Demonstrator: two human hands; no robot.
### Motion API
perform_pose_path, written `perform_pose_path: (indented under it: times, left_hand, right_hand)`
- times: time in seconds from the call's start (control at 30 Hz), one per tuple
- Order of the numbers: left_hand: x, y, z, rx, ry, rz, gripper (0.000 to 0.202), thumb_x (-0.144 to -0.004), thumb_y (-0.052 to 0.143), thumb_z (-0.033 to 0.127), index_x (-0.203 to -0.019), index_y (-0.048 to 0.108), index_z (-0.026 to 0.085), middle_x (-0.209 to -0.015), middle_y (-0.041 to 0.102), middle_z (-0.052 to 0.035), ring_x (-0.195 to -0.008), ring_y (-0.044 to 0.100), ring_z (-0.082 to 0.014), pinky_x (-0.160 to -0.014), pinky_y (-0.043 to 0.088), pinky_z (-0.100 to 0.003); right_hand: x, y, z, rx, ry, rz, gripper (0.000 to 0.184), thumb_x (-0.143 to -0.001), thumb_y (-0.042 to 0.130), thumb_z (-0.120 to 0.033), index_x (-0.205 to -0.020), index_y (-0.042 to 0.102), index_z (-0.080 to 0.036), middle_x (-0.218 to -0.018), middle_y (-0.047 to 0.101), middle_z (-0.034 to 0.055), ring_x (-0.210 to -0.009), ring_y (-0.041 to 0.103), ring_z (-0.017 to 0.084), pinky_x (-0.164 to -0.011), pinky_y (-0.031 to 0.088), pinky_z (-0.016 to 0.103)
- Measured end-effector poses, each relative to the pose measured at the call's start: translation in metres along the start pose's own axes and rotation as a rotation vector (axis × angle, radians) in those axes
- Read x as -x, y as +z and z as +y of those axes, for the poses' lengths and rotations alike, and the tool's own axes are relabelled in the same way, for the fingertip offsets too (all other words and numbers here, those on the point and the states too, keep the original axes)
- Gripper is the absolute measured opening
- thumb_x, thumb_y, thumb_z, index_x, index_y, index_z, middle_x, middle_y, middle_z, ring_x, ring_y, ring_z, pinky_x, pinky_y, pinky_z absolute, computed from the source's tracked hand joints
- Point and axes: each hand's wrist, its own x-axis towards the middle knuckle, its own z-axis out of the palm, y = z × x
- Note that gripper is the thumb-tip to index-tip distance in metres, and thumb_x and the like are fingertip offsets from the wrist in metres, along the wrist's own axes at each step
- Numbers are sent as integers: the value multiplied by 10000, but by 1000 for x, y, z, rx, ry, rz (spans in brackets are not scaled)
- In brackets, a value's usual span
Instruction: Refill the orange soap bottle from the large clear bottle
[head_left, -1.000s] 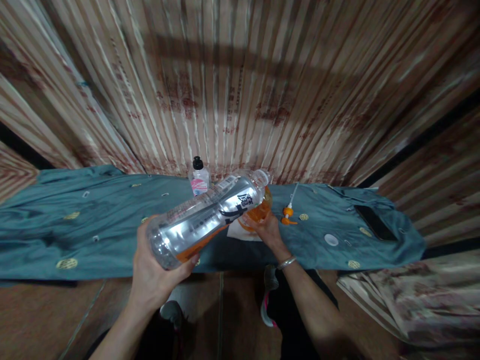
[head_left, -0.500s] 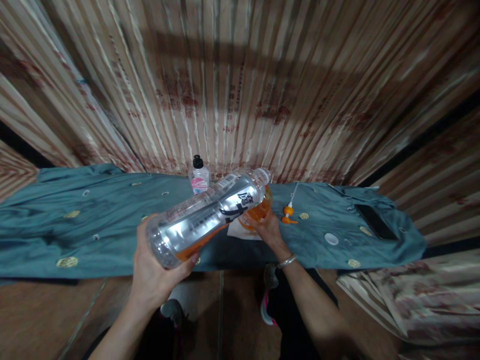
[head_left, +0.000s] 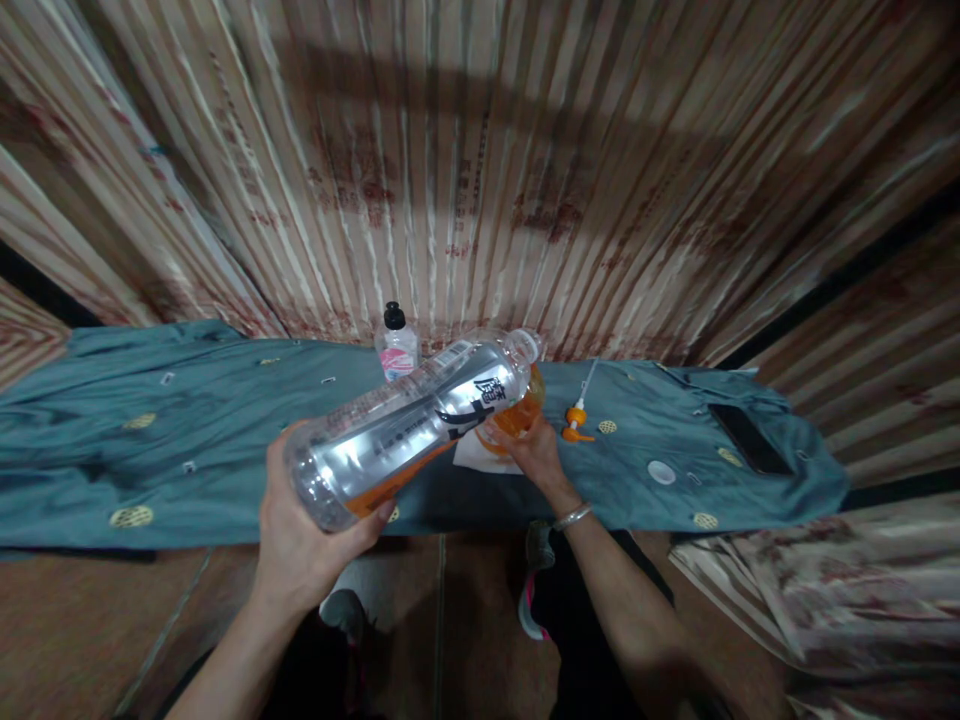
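My left hand (head_left: pixel 304 530) is wrapped round the base of a large clear plastic bottle (head_left: pixel 412 425) with a silver and orange label. This bottle is tilted, its neck up and to the right, over an orange bottle (head_left: pixel 534 395). My right hand (head_left: pixel 536 445) grips that orange bottle, which is partly hidden behind the clear one. Whether liquid flows between them I cannot tell. Under the orange bottle lies a white cloth or paper (head_left: pixel 484 457). An orange pump head (head_left: pixel 576 420) with a white tube rests to the right of my right hand.
A small clear bottle with a black cap (head_left: pixel 395 340) stands behind the tilted one. On the right lie a white round cap or disc (head_left: pixel 661 472) and a black phone (head_left: pixel 748 438). A green patterned cloth (head_left: pixel 232 440) covers the narrow bench. Pleated curtains (head_left: pixel 465 180) hang behind it.
Both hands keep their grips. The view has shifted slightly, and the large bottle stays tilted over the orange one in nearly the same pose.
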Motion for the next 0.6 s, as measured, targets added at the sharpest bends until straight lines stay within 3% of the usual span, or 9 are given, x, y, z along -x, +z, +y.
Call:
perform_pose_path:
  times: [0.1,0.27,0.43,0.6]
  left_hand:
    - [0,1,2,18,-9,19,868,-749,982,682,-1474,674,315,-1440,825,-142,-1351,854,-541,-1216,697,-745]
    - [-7,-7,-3,-8,-32,-91,988,-656,1072,666,-1477,648,316,-1437,850,-161,-1337,869,-526,-1157,742,-699]
    - [-1,0,3,19,-24,5,911,-721,1018,637,-1492,658,312,-1426,845,-144,-1315,863,-490,-1198,714,-682]
    - [-1,0,6,23,-28,-2,886,-724,1012,645,-1465,665,305,-1420,849,-158,-1321,865,-510,-1180,720,-700]
  right_hand:
    - [1,1,-2,21,18,17,590,-757,1050,-425,-1264,811,-243,-1288,975,170,-1249,946,447,-1152,760,664]
    - [1,1,-4,31,35,13,598,-783,1045,-368,-1312,815,-210,-1306,962,175,-1281,934,471,-1174,744,659]
    - [1,-1,0,-28,6,-17,543,-788,1037,-390,-1247,808,-212,-1291,962,179,-1274,935,470,-1160,750,629]
    - [-1,-1,5,-34,-18,-21,591,-754,1056,-495,-1220,805,-234,-1275,971,186,-1249,941,462,-1153,752,682]
